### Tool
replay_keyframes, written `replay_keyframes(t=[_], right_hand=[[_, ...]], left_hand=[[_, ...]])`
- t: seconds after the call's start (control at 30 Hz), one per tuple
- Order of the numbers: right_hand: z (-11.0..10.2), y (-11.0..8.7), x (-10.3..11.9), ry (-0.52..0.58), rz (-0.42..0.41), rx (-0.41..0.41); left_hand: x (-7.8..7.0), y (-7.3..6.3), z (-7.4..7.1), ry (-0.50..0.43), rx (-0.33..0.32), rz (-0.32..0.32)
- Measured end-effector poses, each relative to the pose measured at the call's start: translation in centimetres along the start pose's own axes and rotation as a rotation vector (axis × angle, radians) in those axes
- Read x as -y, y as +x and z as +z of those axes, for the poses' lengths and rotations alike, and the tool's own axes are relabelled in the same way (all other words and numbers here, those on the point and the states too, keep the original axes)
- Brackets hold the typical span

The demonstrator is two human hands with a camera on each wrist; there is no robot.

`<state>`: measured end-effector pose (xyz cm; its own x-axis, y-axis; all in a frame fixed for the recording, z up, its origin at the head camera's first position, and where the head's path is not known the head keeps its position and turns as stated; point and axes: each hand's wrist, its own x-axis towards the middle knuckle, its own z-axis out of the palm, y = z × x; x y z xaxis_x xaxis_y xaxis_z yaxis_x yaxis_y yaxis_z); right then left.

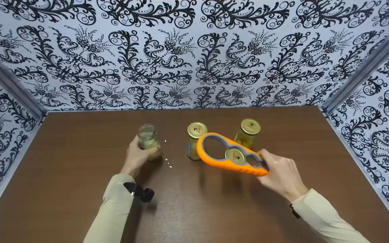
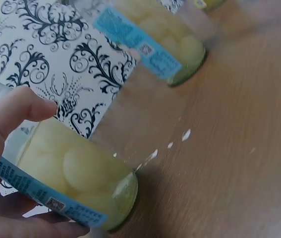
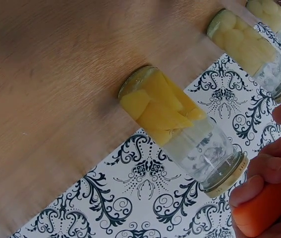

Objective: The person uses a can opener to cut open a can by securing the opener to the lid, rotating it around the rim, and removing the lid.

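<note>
Opener [image 1: 228,165]: orange outside, grey inside, with round openings of different widths; it is in the right hand, raised above the tabletop [image 1: 194,209], and in the head view its widest ring overlaps one edge of the center jar.
Right hand [image 1: 282,172]: fingers wrapped around the narrow end of the opener.
Gold lid [image 1: 235,156]: printed face showing within the opener's middle opening; whether the opener grips it cannot be told.
Left hand [image 1: 140,153]: thumb and fingers curled around the uncovered jar [image 1: 148,135].
Uncovered jar contents: pale round pieces behind clear glass, with a blue label on the side; its bare glass rim faces upward, left of the other jars.
Center jar [image 1: 192,141]: upright on the tabletop, gold cap on, blue label, similar pale pieces inside.
Rear right jar [image 1: 245,136]: upright near the back edge, also capped in gold, holding yellow slices.
White flecks [image 1: 166,159]: scattered on the tabletop just beside the uncovered jar.
Sleeves [image 1: 113,209]: cream, with a black device at the left wrist.
Wall panels [image 1: 181,67]: white with black scrollwork, behind the tabletop.
</note>
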<state>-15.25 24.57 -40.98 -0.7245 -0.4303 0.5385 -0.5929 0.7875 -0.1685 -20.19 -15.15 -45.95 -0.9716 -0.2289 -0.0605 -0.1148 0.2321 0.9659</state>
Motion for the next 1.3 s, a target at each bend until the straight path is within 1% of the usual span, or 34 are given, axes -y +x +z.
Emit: replay_keyframes(t=[0.1,0.27,0.37,0.47,0.6,0.7,0.77,0.87,0.97,1.03,1.1,1.2,1.3], right_hand=[[-0.1,-0.1,0.1,-0.007,-0.004,0.002],[-0.2,-0.5,0.0,-0.009,-0.002,0.004],[-0.1,-0.7,-0.1,-0.011,0.003,0.000],[-0.1,-1.0,-0.2,-0.016,0.001,-0.007],[0.0,-1.2,-0.2,-0.023,-0.004,-0.017],[0.0,-1.2,-0.2,-0.021,0.004,-0.018],[0.1,-1.2,-0.1,-0.017,0.012,-0.017],[0.2,-1.1,0.1,-0.014,0.012,-0.016],[0.4,-1.1,0.2,-0.015,0.006,-0.018],[0.6,-1.0,0.3,-0.013,0.005,-0.017],[0.7,-1.0,0.4,-0.010,0.006,-0.013],[0.7,-1.1,0.4,-0.007,0.012,-0.009],[0.9,-1.1,0.4,-0.010,0.019,-0.003]], left_hand=[[0.0,0.4,0.0,0.017,-0.001,0.005],[0.1,1.0,-0.2,0.010,0.004,-0.004],[0.1,1.2,-0.6,0.014,0.033,-0.014],[0.0,1.1,-1.1,0.010,0.087,-0.032],[-0.1,0.7,-2.2,-0.013,0.177,-0.063],[-0.4,0.4,-3.0,0.003,0.231,-0.078],[-0.8,0.2,-3.5,0.043,0.261,-0.086],[-1.4,-0.3,-4.1,0.134,0.309,-0.097],[-1.9,-1.1,-4.5,0.167,0.357,-0.126],[-2.3,-1.7,-4.8,0.169,0.374,-0.145],[-2.5,-2.2,-4.9,0.142,0.382,-0.164],[-2.8,-2.8,-5.1,0.174,0.380,-0.162],[-2.8,-3.2,-5.2,0.213,0.382,-0.155]])
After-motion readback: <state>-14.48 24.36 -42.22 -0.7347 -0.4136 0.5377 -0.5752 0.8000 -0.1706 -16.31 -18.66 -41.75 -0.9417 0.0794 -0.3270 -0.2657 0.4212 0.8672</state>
